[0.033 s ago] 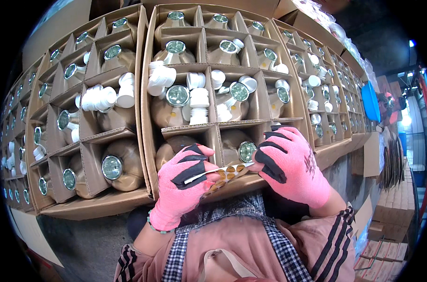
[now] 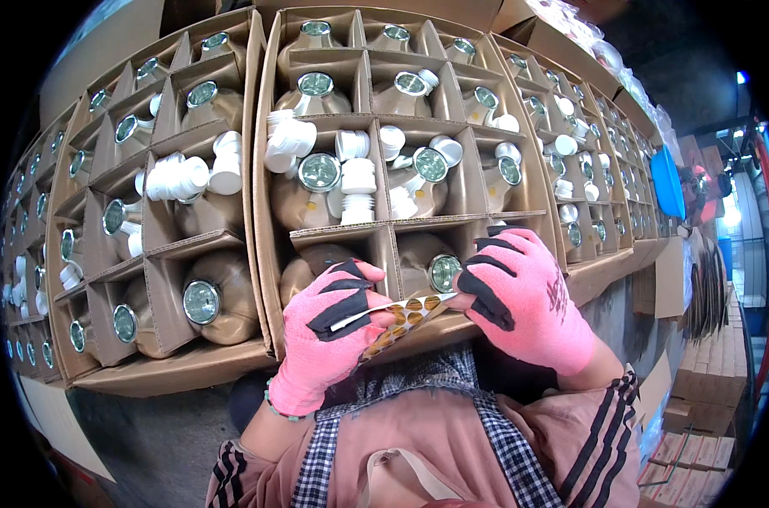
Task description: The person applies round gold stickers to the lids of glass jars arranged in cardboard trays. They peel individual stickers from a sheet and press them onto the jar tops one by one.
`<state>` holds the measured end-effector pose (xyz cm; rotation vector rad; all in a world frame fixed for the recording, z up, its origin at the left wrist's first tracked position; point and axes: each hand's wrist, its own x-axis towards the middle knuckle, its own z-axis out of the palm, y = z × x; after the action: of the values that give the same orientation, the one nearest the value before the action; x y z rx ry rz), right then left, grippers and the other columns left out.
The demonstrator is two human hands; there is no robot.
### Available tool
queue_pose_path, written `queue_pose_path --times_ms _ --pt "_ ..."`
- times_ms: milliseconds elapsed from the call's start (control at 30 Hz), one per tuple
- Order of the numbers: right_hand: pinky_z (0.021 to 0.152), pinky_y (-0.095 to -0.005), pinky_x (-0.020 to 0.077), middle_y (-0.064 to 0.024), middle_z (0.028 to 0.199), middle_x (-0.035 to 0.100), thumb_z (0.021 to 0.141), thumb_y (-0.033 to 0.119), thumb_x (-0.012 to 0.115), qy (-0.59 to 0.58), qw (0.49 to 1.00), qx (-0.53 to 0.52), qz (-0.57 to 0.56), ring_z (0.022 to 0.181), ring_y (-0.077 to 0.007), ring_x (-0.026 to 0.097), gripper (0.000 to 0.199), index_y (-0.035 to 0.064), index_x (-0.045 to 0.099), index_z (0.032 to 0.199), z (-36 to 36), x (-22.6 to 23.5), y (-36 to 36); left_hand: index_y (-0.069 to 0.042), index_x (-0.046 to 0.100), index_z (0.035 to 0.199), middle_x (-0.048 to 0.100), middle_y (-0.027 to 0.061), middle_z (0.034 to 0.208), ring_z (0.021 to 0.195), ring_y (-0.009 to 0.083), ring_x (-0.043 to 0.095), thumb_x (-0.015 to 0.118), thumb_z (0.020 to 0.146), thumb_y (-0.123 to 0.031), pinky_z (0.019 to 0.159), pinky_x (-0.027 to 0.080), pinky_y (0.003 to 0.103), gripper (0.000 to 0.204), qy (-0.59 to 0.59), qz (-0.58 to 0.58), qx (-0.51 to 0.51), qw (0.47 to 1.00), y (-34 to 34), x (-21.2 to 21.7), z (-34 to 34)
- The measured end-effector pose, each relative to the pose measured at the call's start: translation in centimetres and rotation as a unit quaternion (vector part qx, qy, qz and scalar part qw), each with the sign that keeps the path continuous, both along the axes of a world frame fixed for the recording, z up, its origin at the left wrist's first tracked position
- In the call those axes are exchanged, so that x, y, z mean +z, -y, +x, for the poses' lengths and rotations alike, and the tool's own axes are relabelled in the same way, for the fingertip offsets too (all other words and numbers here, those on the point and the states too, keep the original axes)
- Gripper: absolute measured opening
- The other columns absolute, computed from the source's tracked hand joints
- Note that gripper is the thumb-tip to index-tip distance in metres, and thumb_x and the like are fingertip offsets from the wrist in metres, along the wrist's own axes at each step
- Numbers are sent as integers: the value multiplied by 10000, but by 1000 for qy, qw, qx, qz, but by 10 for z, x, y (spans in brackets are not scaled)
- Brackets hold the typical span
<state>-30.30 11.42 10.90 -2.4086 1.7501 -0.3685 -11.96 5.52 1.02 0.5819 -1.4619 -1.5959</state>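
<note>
Both hands wear pink gloves with black patches, fingertips bare. My left hand (image 2: 327, 326) pinches the left part of a sheet of round gold stickers (image 2: 414, 313), its white backing edge turned up. At the sheet's right end my right hand (image 2: 520, 296) closes thumb and fingers on its corner; whether a single sticker is between them is hidden. Just beyond the sheet a gold bottle with a silvery neck ring (image 2: 445, 273) lies tilted in a front compartment of the carton. Another gold bottle (image 2: 317, 264) is partly covered by my left hand.
Cardboard dividers (image 2: 452, 222) separate the bottles in the middle carton. White caps (image 2: 359, 176) lie in stacks among them. More bottle-filled cartons stand left (image 2: 160, 368) and right (image 2: 600, 258). A blue basin (image 2: 667, 184) and stacked flat boxes (image 2: 710, 356) are at the right.
The sticker sheet has tilted slightly, showing a little more of its gold dots near my left hand. Otherwise hands and bottles stay in place.
</note>
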Motion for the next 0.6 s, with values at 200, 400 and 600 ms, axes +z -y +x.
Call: queue_pose_path --times_ms 200,400,600 --pt "752 -393 399 -58 802 521 583 115 672 20 999 24 -40 805 -256 519 268 78 560 823 -3 -2 -1 -1 653 734 601 69 712 818 236 559 667 571 -10 683 456 313 165 19 74 -18 997 1 3 3" --pt "786 -424 390 -47 834 529 552 133 633 -25 996 68 -54 887 -234 518 241 114 589 788 -5 -2 -3 11 647 746 582 85 711 819 219 553 682 604 -34 653 441 297 153 -2 101 -28 995 2 0 1" --pt "826 -440 378 -52 855 532 585 140 609 -39 995 91 -25 922 -248 516 220 106 580 800 -6 -7 -4 19 645 753 578 81 743 827 210 548 680 613 -17 660 438 287 149 -15 164 -34 986 3 -1 2"
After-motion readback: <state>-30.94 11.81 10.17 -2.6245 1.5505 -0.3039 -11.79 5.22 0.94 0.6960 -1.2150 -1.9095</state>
